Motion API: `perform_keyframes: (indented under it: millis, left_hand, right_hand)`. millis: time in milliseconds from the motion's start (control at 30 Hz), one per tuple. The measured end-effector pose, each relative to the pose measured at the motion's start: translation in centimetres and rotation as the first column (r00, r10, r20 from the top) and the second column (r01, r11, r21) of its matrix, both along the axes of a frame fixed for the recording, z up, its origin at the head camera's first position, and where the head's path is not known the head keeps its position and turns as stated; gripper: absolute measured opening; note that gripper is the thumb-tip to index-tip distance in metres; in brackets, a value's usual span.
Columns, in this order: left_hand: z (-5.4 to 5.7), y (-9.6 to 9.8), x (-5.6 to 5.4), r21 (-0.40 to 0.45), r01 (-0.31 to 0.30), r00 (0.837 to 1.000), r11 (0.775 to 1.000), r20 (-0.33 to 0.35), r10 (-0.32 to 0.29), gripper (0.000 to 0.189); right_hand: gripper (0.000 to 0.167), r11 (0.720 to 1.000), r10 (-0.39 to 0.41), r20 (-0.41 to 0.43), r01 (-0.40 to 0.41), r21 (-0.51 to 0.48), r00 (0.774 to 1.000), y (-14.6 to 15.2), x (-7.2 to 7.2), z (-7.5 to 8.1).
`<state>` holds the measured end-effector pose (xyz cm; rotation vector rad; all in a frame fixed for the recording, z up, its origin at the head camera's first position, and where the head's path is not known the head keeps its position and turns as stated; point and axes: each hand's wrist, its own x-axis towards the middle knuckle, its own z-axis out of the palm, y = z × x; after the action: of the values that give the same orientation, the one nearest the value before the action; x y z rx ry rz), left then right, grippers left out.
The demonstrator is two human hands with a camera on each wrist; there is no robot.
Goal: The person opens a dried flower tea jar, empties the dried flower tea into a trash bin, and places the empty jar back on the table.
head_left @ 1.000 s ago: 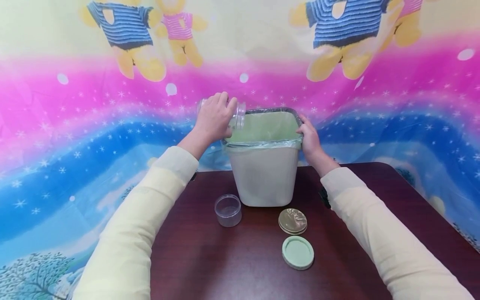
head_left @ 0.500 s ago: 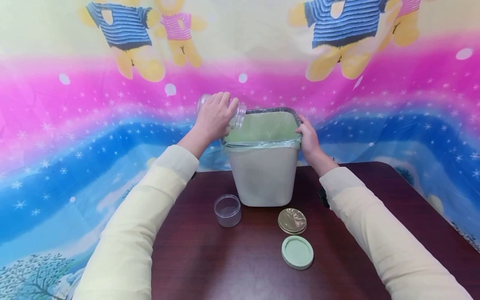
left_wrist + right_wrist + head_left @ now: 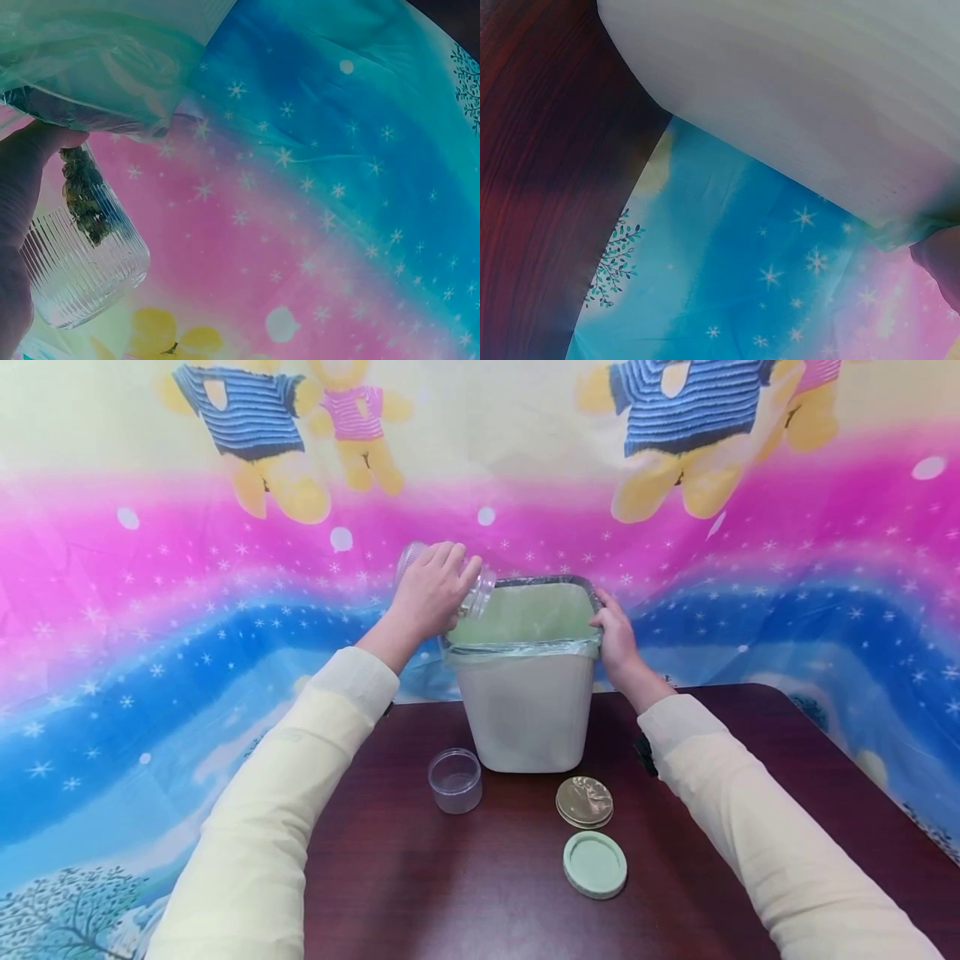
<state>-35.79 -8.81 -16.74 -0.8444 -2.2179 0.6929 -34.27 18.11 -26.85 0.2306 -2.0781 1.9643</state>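
My left hand (image 3: pixel 433 587) grips a clear ribbed jar (image 3: pixel 94 262), tipped on its side with its mouth over the left edge of a white trash bin (image 3: pixel 525 714). Dark green-brown dried clumps (image 3: pixel 84 196) lie along the inside of the jar in the left wrist view. A thin plastic liner (image 3: pixel 525 647) folds over the bin's rim, and pale green shows inside. On the bin's right side, my right hand (image 3: pixel 618 637) holds the rim, thumb towards the inside. The bin's bottom is hidden from view.
On the dark wooden table (image 3: pixel 420 893), a small clear round container (image 3: pixel 456 787) stands in front of the bin. To its right lie a shiny gold-coloured disc (image 3: pixel 585 802) and a pale green round lid (image 3: pixel 595 865). A printed cloth (image 3: pixel 225 560) hangs behind.
The jar in my left hand has tipped a little more, its base rising and its mouth dipping towards the bin. My right hand stays on the rim.
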Motion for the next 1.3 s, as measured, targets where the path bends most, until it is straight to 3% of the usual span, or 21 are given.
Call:
perform_keyframes:
  millis: [267,467,667,1000,1300]
  left_hand:
    - [0.0,0.2,0.0,-0.049,-0.008,0.999,0.999,-0.031,0.007,0.078]
    - [-0.1,0.3,-0.1,-0.083,0.009,0.998,0.997,-0.064,-0.014,0.069]
    - [-0.1,0.4,0.1,-0.113,0.009,0.998,0.994,-0.059,-0.016,0.073]
    - [-0.1,0.4,0.0,-0.176,0.034,0.993,0.984,-0.107,-0.053,0.071]
    - [0.1,0.6,-0.1,-0.215,0.032,0.993,0.976,-0.102,-0.055,0.076]
  right_hand:
    - [0.067,1.0,0.002,0.002,-0.002,-0.014,1.0,0.1,-0.1,0.1]
    - [0.067,1.0,0.017,0.023,-0.017,-0.01,1.0,0.2,-0.2,0.1]
    - [0.066,1.0,0.016,0.027,-0.016,-0.005,1.0,0.2,0.0,0.2]
    - [0.067,0.999,0.035,0.02,-0.034,-0.018,0.999,-0.8,2.9,1.9]
    - [0.066,0.999,0.042,0.015,-0.041,-0.02,0.999,-0.9,3.1,2.1]
